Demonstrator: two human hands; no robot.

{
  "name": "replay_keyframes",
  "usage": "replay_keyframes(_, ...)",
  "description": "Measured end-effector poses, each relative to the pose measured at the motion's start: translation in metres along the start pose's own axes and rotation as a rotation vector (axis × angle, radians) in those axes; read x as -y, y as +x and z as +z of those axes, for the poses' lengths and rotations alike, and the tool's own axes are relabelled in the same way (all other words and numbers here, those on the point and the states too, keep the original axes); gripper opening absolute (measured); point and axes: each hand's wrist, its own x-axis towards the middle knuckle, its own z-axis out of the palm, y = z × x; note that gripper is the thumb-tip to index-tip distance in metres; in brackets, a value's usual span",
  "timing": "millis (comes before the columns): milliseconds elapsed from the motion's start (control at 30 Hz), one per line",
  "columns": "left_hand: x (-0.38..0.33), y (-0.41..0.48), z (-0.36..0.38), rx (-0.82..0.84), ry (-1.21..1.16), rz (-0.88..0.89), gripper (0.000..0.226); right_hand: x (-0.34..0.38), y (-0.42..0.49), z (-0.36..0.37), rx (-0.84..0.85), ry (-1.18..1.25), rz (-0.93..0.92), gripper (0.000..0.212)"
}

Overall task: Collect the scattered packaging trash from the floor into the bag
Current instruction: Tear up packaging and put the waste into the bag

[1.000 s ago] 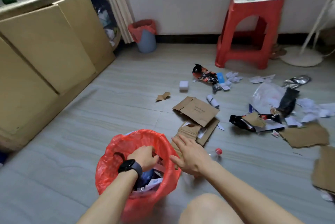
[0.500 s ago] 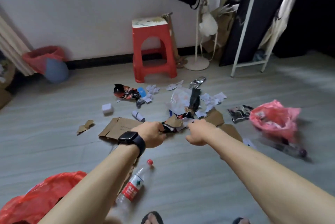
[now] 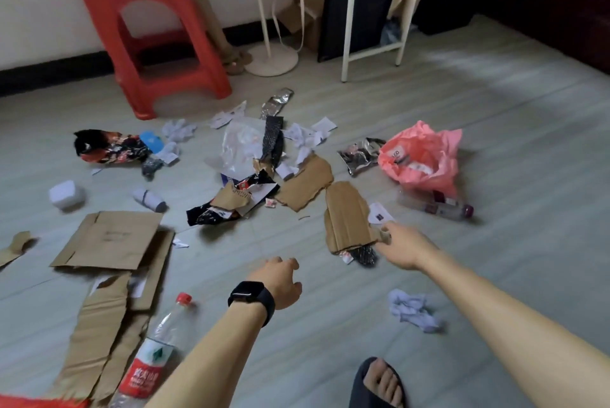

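On the floor, right hand (image 3: 401,247) now pinches cardboard (image 3: 346,218).

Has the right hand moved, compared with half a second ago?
Yes. The right hand went right, from the dark wrapper pile to the torn cardboard strip and grips its edge.

Right hand (image 3: 404,247) pinches torn cardboard piece (image 3: 346,218); left hand (image 3: 279,282) hovers empty.

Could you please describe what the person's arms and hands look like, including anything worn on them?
Both forearms are bare, with no sleeves in view. The left wrist carries a black smartwatch with a dark rectangular face and a wide black band, just behind the left hand. The right hand and its wrist wear nothing; no rings or gloves show.
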Motion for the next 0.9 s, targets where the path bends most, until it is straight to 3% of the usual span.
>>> replay_keyframes(100,-0.02,0.029,0.025,0.032,0.039,0.053,0.055,-0.05,0.0,0.067,0.139,0.015,0.142,0.073)
replay_keyframes(200,-0.041,0.062,0.056,0.04,0.078,0.113,0.059,-0.08,-0.003,0.124,0.235,0.058,0.266,0.074)
replay_keyframes(367,-0.076,0.112,0.099,0.036,0.295,0.335,0.072,-0.089,0.009,0.174,-0.04,0.071,0.211,0.034)
replay_keyframes(533,-0.084,0.163,0.112,-0.135,0.533,0.632,0.057,-0.06,0.026,0.199,-0.143,0.192,0.061,0.036)
replay_keyframes(667,-0.065,0.196,0.121,-0.188,0.632,0.636,0.048,-0.043,0.048,0.2,-0.175,0.21,0.05,0.02)
replay_keyframes(800,-0.029,0.178,0.135,-0.378,0.526,0.719,0.045,-0.041,0.057,0.202,-0.212,0.32,0.045,0.032)
replay_keyframes(900,0.005,0.146,0.154,-0.329,0.296,0.623,0.048,-0.039,0.059,0.199,-0.234,0.339,0.051,0.033)
